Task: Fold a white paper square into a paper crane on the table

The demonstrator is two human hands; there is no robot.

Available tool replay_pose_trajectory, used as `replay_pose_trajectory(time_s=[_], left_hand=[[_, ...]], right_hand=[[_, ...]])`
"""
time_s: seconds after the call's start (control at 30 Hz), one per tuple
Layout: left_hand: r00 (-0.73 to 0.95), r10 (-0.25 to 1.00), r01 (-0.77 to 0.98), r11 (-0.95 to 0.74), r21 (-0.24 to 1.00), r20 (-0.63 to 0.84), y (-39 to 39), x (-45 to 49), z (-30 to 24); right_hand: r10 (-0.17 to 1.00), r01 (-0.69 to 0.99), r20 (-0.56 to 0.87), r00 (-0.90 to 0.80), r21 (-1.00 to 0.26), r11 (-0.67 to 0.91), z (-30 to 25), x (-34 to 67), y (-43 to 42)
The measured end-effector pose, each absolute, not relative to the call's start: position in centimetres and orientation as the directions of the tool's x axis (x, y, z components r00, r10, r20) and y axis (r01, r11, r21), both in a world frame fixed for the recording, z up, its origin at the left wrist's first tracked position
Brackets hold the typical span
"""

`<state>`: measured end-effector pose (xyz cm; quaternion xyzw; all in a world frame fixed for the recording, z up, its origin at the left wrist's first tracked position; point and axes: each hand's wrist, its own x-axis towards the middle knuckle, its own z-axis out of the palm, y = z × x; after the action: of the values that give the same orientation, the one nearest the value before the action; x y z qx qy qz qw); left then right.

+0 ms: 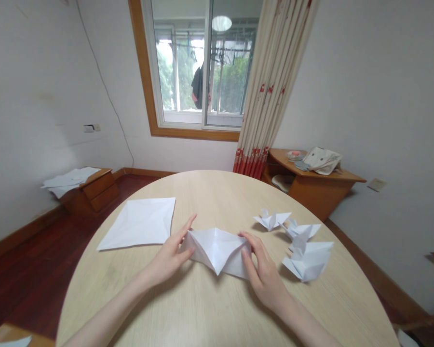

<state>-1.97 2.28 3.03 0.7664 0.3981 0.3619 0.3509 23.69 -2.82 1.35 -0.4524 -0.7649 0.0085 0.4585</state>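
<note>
A partly folded sheet of white paper is between my two hands over the middle of the round table. Its centre forms a pointed flap that hangs down toward me. My left hand grips the left edge, thumb in front and index finger raised past the paper. On the right edge, my right hand pinches the paper between thumb and fingers. Several folded paper cranes stand in a row to the right of my right hand. Left of my left hand lies a stack of square white paper.
The round wooden table fills the foreground. Behind it are a window and a patterned curtain. A corner desk with a cloth bag stands at the right. At the left, papers lie on a low drawer cabinet.
</note>
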Motion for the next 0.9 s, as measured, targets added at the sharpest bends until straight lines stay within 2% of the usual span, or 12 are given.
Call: replay_pose_trajectory(time_s=[0.17, 0.37, 0.47, 0.63, 0.9], left_hand=[[0.384, 0.870, 0.302, -0.435, 0.848, 0.309, 2.1, -1.9, 3.0], [0.285, 0.896, 0.212, -0.406, 0.889, 0.341, 1.9, -1.2, 2.8], [0.249, 0.892, 0.154, -0.420, 0.894, 0.377, 1.7, -0.9, 2.8], [0.207, 0.865, 0.148, -0.489, 0.859, 0.457, 1.3, -0.5, 3.0], [0.272, 0.724, 0.218, -0.688, 0.692, 0.635, 1.0, -0.7, 3.2]], right_hand=[[0.699, 0.653, 0.704, -0.128, -0.470, 0.593, 1.2, 23.4, -2.9], [0.727, 0.505, 0.685, 0.047, -0.645, 0.574, 0.9, 23.1, -3.2], [0.740, 0.471, 0.668, 0.083, -0.680, 0.562, 0.8, 23.1, -3.2], [0.738, 0.529, 0.674, -0.016, -0.621, 0.578, 0.9, 23.2, -3.4], [0.727, 0.568, 0.647, -0.229, -0.518, 0.640, 1.6, 23.5, -3.6]])
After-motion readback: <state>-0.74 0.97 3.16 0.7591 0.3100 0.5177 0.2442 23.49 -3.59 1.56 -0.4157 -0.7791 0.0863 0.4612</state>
